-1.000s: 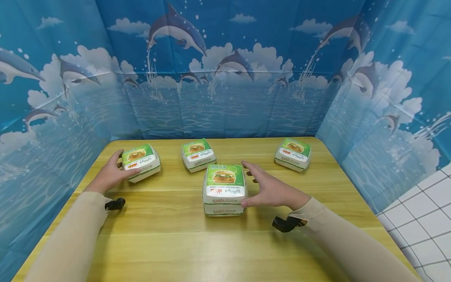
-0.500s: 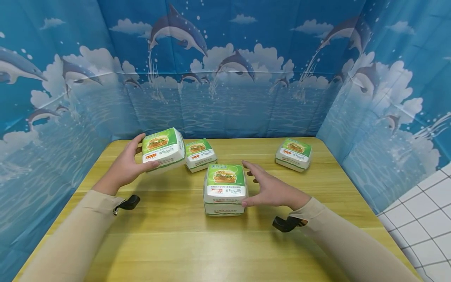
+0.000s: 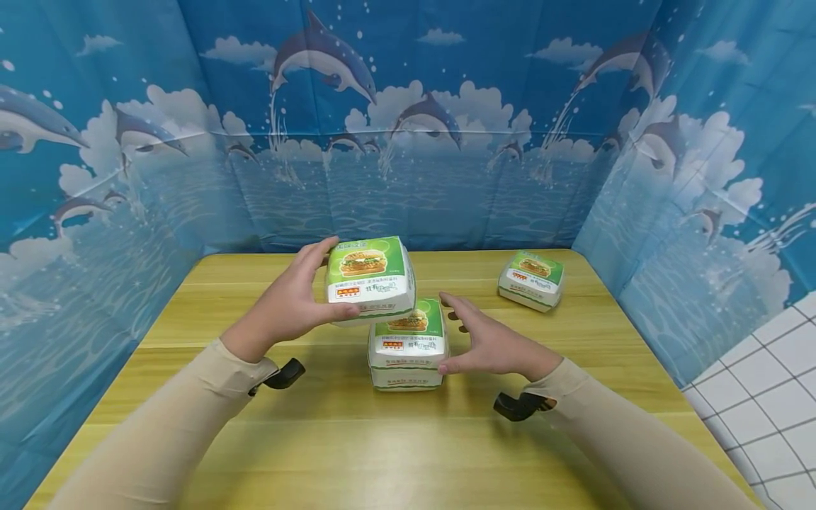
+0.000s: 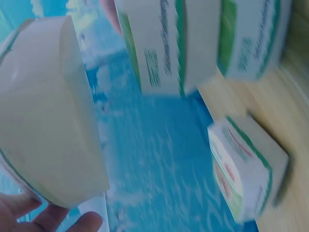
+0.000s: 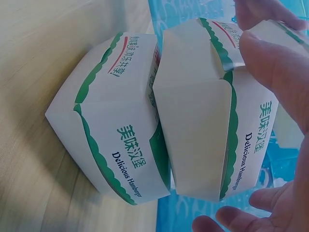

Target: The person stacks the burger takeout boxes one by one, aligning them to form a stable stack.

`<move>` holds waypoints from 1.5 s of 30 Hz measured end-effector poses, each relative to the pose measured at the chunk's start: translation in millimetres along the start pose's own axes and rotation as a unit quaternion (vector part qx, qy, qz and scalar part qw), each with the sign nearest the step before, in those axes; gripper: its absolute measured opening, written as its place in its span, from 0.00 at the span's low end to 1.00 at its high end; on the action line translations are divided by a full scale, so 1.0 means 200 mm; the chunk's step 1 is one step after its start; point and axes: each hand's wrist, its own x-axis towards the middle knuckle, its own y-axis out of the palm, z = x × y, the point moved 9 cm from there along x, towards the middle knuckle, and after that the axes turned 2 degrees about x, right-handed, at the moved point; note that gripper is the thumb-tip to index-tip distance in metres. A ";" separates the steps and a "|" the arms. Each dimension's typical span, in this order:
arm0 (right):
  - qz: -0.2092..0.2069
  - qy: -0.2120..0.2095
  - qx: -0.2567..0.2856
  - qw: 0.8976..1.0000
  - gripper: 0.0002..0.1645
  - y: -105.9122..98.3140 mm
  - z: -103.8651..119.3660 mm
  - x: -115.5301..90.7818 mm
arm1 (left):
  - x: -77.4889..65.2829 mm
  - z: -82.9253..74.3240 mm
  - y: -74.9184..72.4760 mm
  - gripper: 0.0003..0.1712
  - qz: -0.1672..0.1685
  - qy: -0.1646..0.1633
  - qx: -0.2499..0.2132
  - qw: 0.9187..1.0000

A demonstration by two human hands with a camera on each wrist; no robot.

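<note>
In the head view my left hand (image 3: 283, 304) grips a green-and-white hamburger box (image 3: 366, 273), thumb along its near side and fingers on its far side. The box is raised, and its lower right corner overlaps the top of a two-high stack. The stack's upper hamburger box (image 5: 203, 121) sits on the lower hamburger box (image 5: 116, 121) in the right wrist view. My right hand (image 3: 491, 340) stays at the stack's right side with fingers spread, its thumb right at the front corner. Below the stack in the left wrist view, another hamburger box (image 4: 248, 166) stands on the table; the held box hides it from the head view.
One more hamburger box (image 3: 531, 280) stands at the back right of the wooden table (image 3: 382, 453). A blue dolphin-print curtain (image 3: 408, 191) rises behind the table and along its sides. White tiles (image 3: 765, 397) show at the right.
My left hand has lifted its hamburger box from the table's left side and carried it right, over the back of the stack. The right hand and the stack have stayed put.
</note>
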 end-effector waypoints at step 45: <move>-0.003 -0.046 0.052 0.998 0.59 0.02 0.02 0.01 | 0.00 -0.15 0.29 0.73 0.050 0.040 0.005 0.998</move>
